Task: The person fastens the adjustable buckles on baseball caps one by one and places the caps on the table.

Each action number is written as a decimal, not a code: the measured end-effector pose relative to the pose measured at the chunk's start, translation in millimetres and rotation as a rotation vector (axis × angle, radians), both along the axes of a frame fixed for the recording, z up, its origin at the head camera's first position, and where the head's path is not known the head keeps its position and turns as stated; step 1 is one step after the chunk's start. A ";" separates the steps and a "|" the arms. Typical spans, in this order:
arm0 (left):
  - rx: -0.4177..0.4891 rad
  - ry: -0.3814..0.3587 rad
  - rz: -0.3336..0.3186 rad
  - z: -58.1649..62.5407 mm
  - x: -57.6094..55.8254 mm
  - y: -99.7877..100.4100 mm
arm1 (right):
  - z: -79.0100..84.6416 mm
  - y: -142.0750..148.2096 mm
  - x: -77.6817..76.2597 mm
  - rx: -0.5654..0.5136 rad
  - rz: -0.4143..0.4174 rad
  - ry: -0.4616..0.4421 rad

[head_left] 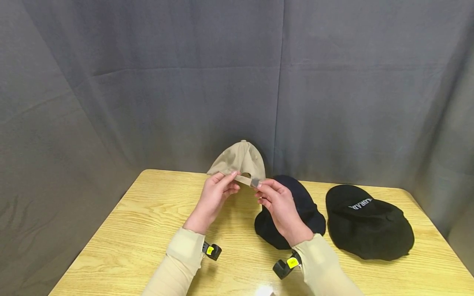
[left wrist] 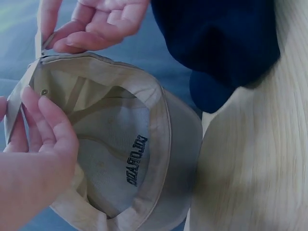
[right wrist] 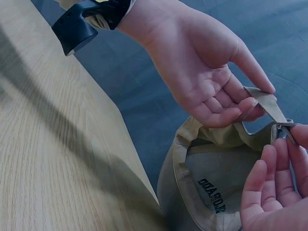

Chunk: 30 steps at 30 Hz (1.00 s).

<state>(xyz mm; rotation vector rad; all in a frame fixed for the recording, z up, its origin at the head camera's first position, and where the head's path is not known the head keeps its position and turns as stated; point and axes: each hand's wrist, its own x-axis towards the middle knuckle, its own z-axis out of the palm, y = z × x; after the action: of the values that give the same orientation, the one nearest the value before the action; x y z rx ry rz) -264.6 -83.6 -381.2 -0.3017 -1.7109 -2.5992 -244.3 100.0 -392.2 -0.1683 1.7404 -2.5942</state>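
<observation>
A beige baseball cap point(head_left: 242, 158) is held up over the far edge of the table, its back strap toward me. My left hand point(head_left: 218, 193) pinches the cap's strap point(head_left: 243, 179) between thumb and fingers at the left side. At the strap's right end, by a small metal buckle point(head_left: 255, 183), my right hand point(head_left: 275, 201) pinches the strap. In the left wrist view the cap's inside shows, with dark stitched lettering point(left wrist: 137, 161) on the inner front. The right wrist view shows the strap point(right wrist: 269, 106) stretched between both hands.
A dark navy cap point(head_left: 307, 205) lies behind my right hand. Farther right on the wooden table point(head_left: 122, 230) lies a black cap point(head_left: 370, 230) with white lettering. Grey curtains point(head_left: 185, 82) hang behind the table and at its sides.
</observation>
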 end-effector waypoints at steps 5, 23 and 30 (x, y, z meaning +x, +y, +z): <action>0.180 -0.059 -0.086 0.9 -0.5 -5.1 | -0.6 2.2 -0.6 0.006 -0.016 -0.005; 0.294 -0.100 0.003 -0.2 -5.6 -11.5 | -0.6 10.1 -2.2 -0.027 -0.038 0.024; 0.275 -0.083 0.018 0.4 -6.7 -12.2 | 1.2 12.2 -4.8 -0.041 -0.047 0.031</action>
<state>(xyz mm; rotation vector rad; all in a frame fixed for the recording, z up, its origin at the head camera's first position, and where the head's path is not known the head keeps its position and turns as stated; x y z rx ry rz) -271.2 -95.8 -380.8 -0.1734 -1.3422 -2.8229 -249.1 112.1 -391.0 -0.1712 1.7216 -2.6758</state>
